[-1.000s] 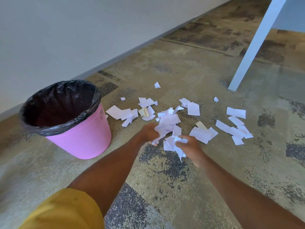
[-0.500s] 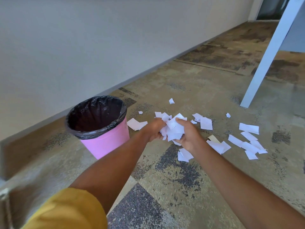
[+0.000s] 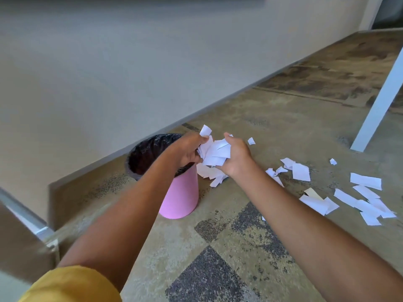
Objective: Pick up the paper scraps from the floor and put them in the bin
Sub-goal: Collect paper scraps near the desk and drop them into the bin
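A bunch of white paper scraps (image 3: 216,152) is held in the air between both hands. My left hand (image 3: 189,150) grips its left side and my right hand (image 3: 236,156) grips its right side. The bunch hangs just right of the rim of a pink bin (image 3: 180,192) lined with a black bag (image 3: 150,153). My left wrist crosses the bin's right rim. Several loose scraps (image 3: 301,171) still lie on the floor to the right, and a few scraps (image 3: 210,174) lie beside the bin under my hands.
A pale wall with a grey skirting runs along the left behind the bin. A white table leg (image 3: 379,107) stands at the far right. A metal-edged board (image 3: 24,225) juts in at the lower left. Patterned carpet covers the floor.
Both hands gathered scraps off the floor, lifted the bunch and carried it left towards the bin. The view rose and the bin now sits under my left wrist.
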`<action>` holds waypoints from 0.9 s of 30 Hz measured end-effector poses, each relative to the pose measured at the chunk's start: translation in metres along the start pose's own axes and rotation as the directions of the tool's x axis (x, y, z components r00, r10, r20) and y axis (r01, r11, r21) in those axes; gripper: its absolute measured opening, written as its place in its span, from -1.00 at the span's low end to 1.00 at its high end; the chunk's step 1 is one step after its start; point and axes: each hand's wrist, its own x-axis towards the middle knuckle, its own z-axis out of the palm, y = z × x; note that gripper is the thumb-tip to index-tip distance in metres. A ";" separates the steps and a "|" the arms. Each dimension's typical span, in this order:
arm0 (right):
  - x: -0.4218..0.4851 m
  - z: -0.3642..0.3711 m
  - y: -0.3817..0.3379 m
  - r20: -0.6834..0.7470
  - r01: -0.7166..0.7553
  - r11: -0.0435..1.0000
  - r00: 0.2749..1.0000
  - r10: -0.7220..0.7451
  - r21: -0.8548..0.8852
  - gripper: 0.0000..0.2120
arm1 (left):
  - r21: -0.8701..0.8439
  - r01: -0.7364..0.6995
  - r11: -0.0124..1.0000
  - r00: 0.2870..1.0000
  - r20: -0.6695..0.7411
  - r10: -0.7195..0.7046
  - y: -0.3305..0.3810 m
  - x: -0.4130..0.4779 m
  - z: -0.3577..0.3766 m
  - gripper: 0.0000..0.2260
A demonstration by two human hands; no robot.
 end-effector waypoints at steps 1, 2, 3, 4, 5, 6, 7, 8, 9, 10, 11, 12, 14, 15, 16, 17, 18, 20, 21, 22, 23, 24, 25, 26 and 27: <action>-0.001 0.012 0.002 0.007 -0.008 1.000 1.000 0.008 0.008 -0.79 | -0.007 -0.010 1.000 1.000 -0.026 0.009 0.002 -0.002 -0.013 -0.74; -0.002 0.025 0.006 0.021 -0.017 1.000 1.000 0.017 0.020 -0.77 | -0.002 -0.020 1.000 0.998 -0.057 0.020 0.003 -0.001 -0.026 -0.73; -0.002 0.038 0.011 0.034 -0.031 0.999 0.999 0.030 0.026 -0.78 | 0.011 -0.029 1.000 0.996 -0.087 0.030 0.002 0.001 -0.039 -0.73; -0.004 0.050 0.017 0.051 -0.053 0.998 0.997 0.051 0.043 -0.79 | 0.027 -0.033 0.999 0.993 -0.116 0.036 0.000 0.002 -0.051 -0.74; -0.005 0.061 0.023 0.083 -0.085 0.994 0.993 0.080 0.062 -0.76 | 0.040 -0.027 0.999 0.990 -0.141 0.032 -0.002 0.002 -0.062 -0.74; -0.006 0.071 0.030 0.127 -0.133 0.987 0.984 0.121 0.087 -0.68 | 0.055 -0.006 0.998 0.986 -0.167 0.015 -0.005 0.002 -0.072 -0.74; -0.007 0.078 0.037 0.162 -0.184 0.978 0.973 0.167 0.099 -0.57 | 0.064 0.020 0.998 0.982 -0.188 -0.007 -0.009 0.003 -0.081 -0.75; -0.009 0.085 0.042 0.198 -0.224 0.970 0.959 0.201 0.100 -0.47 | 0.069 0.045 0.997 0.979 -0.204 -0.030 -0.013 0.002 -0.089 -0.77; -0.014 0.090 0.044 0.214 -0.235 0.968 0.953 0.213 0.083 -0.41 | 0.063 0.065 0.996 0.976 -0.214 -0.050 -0.016 0.001 -0.095 -0.80; -0.019 0.093 0.045 0.203 -0.226 0.971 0.957 0.206 0.081 -0.40 | 0.056 0.084 0.995 0.972 -0.225 -0.070 -0.020 0.000 -0.101 -0.81; -0.021 0.094 0.045 0.176 -0.204 0.976 0.966 0.189 0.076 -0.38 | 0.049 0.100 0.994 0.969 -0.230 -0.086 -0.024 -0.001 -0.106 -0.78; -0.023 0.095 0.046 0.157 -0.182 0.980 0.973 0.169 0.075 -0.32 | 0.036 0.117 0.992 0.966 -0.238 -0.105 -0.027 -0.003 -0.109 -0.74; -0.024 0.095 0.046 0.155 -0.165 0.984 0.976 0.154 0.064 -0.23 | 0.014 0.132 0.991 0.949 -0.290 -0.122 -0.030 -0.005 -0.112 -0.65; -0.022 0.095 0.047 0.163 -0.159 0.985 0.976 0.146 0.069 -0.20 | 0.014 0.126 0.992 0.942 -0.315 -0.115 -0.031 -0.008 -0.111 -0.67; -0.022 0.095 0.047 0.178 -0.158 0.985 0.974 0.143 0.073 -0.20 | 0.015 0.120 0.993 0.937 -0.331 -0.109 -0.031 -0.009 -0.111 -0.68; -0.020 0.095 0.047 0.192 -0.157 0.985 0.971 0.140 0.071 -0.19 | 0.014 0.113 0.994 0.935 -0.341 -0.102 -0.030 -0.010 -0.110 -0.69; -0.020 0.093 0.046 0.206 -0.155 0.985 0.969 0.137 0.075 -0.19 | 0.014 0.102 0.995 0.934 -0.346 -0.091 -0.029 -0.010 -0.108 -0.69; -0.014 0.087 0.047 0.223 -0.149 0.985 0.967 0.127 0.082 -0.17 | 0.031 0.052 0.998 0.928 -0.372 -0.036 -0.028 -0.010 -0.103 -0.73; -0.010 0.083 0.048 0.229 -0.142 0.986 0.966 0.120 0.084 -0.16 | 0.037 0.014 0.999 0.923 -0.386 0.001 -0.028 -0.009 -0.100 -0.74; -0.007 0.078 0.049 0.239 -0.145 0.986 0.963 0.122 0.081 -0.16 | 0.044 -0.020 0.999 0.918 -0.395 0.036 -0.027 -0.005 -0.097 -0.74; -0.004 0.071 0.050 0.255 -0.151 0.986 0.958 0.128 0.073 -0.19 | 0.044 -0.059 0.997 0.916 -0.395 0.072 -0.027 -0.001 -0.094 -0.73; -0.003 0.064 0.048 0.269 -0.153 0.986 0.955 0.129 0.069 -0.23 | 0.045 -0.094 0.995 0.918 -0.382 0.104 -0.025 0.000 -0.088 -0.73; -0.003 0.056 0.047 0.280 -0.149 0.987 0.952 0.124 0.068 -0.27 | 0.052 -0.126 0.991 0.921 -0.364 0.136 -0.022 0.001 -0.081 -0.74; -0.003 0.046 0.044 0.281 -0.142 0.987 0.952 0.117 0.070 -0.31 | 0.067 -0.149 0.987 0.925 -0.344 0.163 -0.020 0.002 -0.074 -0.76; -0.002 0.036 0.042 0.272 -0.129 0.989 0.957 0.104 0.076 -0.34 | 0.089 -0.170 0.982 0.928 -0.322 0.189 -0.017 0.003 -0.065 -0.77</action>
